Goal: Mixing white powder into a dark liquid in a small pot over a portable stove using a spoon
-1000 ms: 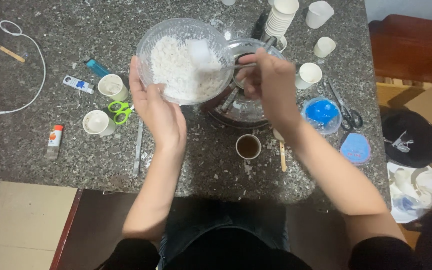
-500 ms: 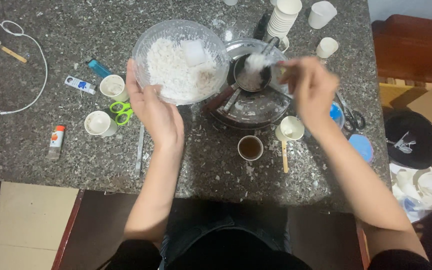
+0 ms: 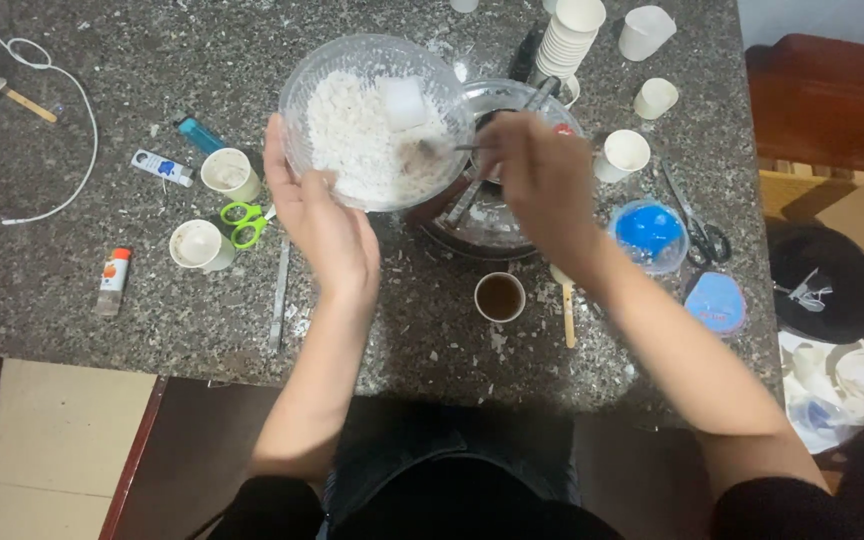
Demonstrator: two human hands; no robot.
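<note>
My left hand [image 3: 317, 215] grips the near rim of a clear plastic bowl [image 3: 372, 60] and holds it tilted over the counter. White crumbly material [image 3: 352, 135] fills the bowl, with a pale block lying on top. My right hand [image 3: 542, 180] holds a metal spoon [image 3: 447, 148] whose tip reaches into the bowl's right side. Under and right of the bowl sits a round metal pot [image 3: 497, 225], partly hidden by my right hand.
Paper cups [image 3: 229, 172] and green-handled scissors [image 3: 245, 222] lie left of the bowl. A cup of brown liquid [image 3: 500, 296] stands near the front. A cup stack [image 3: 572, 35], blue-filled container [image 3: 649, 232], blue lid [image 3: 715, 302] and black scissors [image 3: 697, 222] sit to the right.
My right hand lifted the spoon from the pot and swung it left into the bowl. My left hand kept the bowl tilted in about the same place.
</note>
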